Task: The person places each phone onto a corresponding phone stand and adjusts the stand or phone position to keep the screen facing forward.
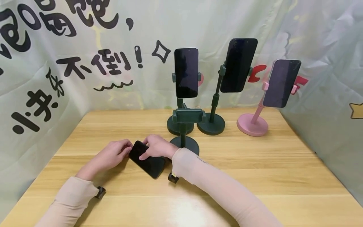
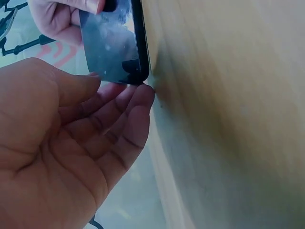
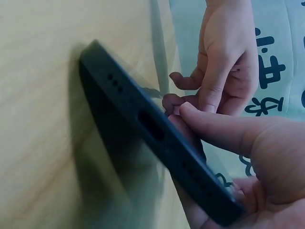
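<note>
A black smartphone [image 1: 153, 164] is held low over the wooden table, tilted in the right wrist view, where its port end [image 3: 151, 125] faces the camera. My right hand [image 1: 158, 146] grips it, the thumb over the screen and the other fingers around its far side. At the phone's other short end is my left hand [image 1: 114, 153]. In the left wrist view, the left thumb and curled fingertips [image 2: 138, 119] meet that end at its corners. Just behind my right hand stands a dark green phone stand [image 1: 188, 116] with no phone in its clamp.
Farther back, two dark green stands hold a phone [image 1: 186, 72] and a larger phone [image 1: 239, 64]. To their right, a pink stand [image 1: 252, 125] carries another phone [image 1: 281, 83]. A printed cloth [image 1: 147, 85] hangs behind the table [image 1: 255, 170] and along its sides.
</note>
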Action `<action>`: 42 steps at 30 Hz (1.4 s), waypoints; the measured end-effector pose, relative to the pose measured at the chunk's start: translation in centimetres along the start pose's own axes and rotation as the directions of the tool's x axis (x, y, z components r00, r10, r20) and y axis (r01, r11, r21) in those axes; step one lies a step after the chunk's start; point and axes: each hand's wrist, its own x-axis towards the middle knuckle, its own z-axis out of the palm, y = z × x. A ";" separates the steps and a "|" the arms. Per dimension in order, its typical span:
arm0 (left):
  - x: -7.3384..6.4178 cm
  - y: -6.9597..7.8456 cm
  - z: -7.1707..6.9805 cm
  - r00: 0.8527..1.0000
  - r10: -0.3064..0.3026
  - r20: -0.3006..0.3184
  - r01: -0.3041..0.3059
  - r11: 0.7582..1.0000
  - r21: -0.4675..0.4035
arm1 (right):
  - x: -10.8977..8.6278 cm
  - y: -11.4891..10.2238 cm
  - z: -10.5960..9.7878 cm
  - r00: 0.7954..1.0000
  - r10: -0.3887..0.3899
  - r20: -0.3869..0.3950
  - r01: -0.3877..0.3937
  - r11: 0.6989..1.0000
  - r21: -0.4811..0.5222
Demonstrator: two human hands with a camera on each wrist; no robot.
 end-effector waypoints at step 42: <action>-0.7 -0.1 -3.1 1.000 0.011 0.006 -0.009 0.979 -0.203 | -7.1 -2.3 -4.0 0.918 -0.397 0.004 0.366 0.852 0.375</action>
